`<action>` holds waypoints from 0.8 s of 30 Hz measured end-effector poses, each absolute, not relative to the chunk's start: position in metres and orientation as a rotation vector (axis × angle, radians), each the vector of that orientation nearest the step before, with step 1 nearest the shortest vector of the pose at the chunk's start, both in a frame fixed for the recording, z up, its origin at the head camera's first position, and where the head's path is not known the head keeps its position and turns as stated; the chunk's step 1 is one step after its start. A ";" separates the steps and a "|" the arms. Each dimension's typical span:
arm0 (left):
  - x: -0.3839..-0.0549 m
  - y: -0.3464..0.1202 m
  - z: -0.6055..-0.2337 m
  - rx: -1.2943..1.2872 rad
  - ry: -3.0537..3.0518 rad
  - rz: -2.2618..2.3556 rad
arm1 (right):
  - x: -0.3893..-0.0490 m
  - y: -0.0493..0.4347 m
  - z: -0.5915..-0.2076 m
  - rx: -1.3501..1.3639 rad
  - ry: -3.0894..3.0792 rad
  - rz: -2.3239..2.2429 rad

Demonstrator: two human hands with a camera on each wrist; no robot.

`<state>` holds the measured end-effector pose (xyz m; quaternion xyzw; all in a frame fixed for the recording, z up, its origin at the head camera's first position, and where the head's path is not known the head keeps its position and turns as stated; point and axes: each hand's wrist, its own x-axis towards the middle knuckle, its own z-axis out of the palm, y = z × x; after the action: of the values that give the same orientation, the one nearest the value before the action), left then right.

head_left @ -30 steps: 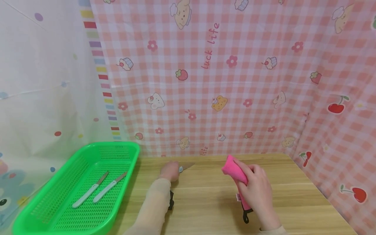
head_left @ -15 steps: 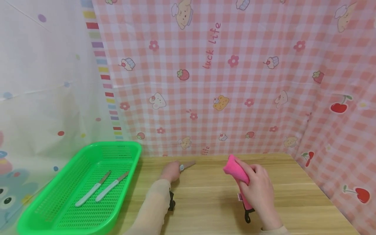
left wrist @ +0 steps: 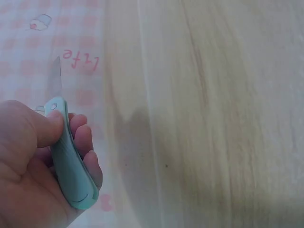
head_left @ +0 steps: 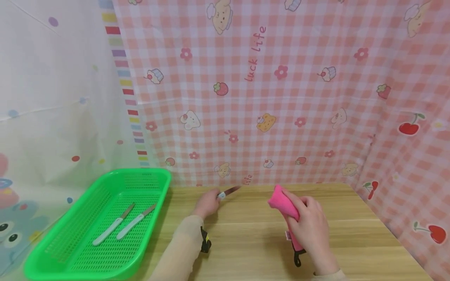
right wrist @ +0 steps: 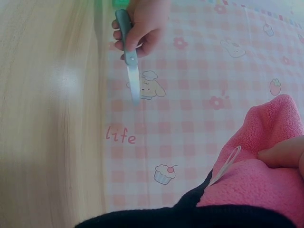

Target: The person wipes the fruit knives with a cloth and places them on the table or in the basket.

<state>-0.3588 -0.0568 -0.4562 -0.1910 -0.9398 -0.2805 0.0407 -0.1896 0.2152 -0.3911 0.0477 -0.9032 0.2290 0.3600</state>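
My left hand (head_left: pixel 208 203) grips a small folding knife by its pale green handle (left wrist: pixel 73 164), thumb pressed near the pivot. Its blade (head_left: pixel 232 190) is unfolded and points away to the right, a little above the table's far edge. In the left wrist view the palm side shows, with fingers curled round the handle. My right hand (head_left: pixel 311 226) holds a bunched pink cloth (head_left: pixel 284 203) over the right half of the table; a black loop hangs from its lower end. The right wrist view shows the fluffy pink cloth up close, and the knife stands apart from it.
To the left stands a green perforated plastic basket (head_left: pixel 140 171). Two knives with pale handles, one (head_left: pixel 109 231) beside the other (head_left: pixel 135 222), lie in it. A wooden table (head_left: pixel 249 249) spreads beneath both hands. A pink checked curtain (head_left: pixel 239 97) hangs behind it.
My left hand has picked the knife up off the table; the blade has risen and shifted slightly right. The right hand stays about where it was with the cloth.
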 end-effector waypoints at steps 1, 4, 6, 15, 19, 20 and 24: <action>-0.358 -0.056 -0.455 -0.586 -2.871 -0.868 | -0.189 0.215 -0.391 0.123 -2.331 0.590; -0.355 -0.056 -0.452 -0.584 -2.854 -0.915 | -0.189 0.215 -0.391 0.124 -2.332 0.593; -0.353 -0.056 -0.449 -0.581 -2.838 -0.965 | -0.189 0.215 -0.391 0.127 -2.328 0.591; -0.341 -0.055 -0.439 -0.587 -2.710 -1.132 | -0.189 0.215 -0.391 0.144 -2.306 0.580; -0.336 -0.053 -0.435 -0.589 -2.673 -1.195 | -0.189 0.214 -0.391 0.146 -2.306 0.578; -0.335 -0.052 -0.434 -0.585 -2.668 -1.223 | -0.189 0.214 -0.391 0.145 -2.305 0.579; -0.330 -0.051 -0.431 -0.554 -2.641 -1.371 | -0.189 0.214 -0.391 0.145 -2.289 0.580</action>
<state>-0.3302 -0.0507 -0.4309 -0.1829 -0.8711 -0.4522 0.0574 -0.1890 0.2136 -0.3907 0.0568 -0.8956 0.2269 0.3783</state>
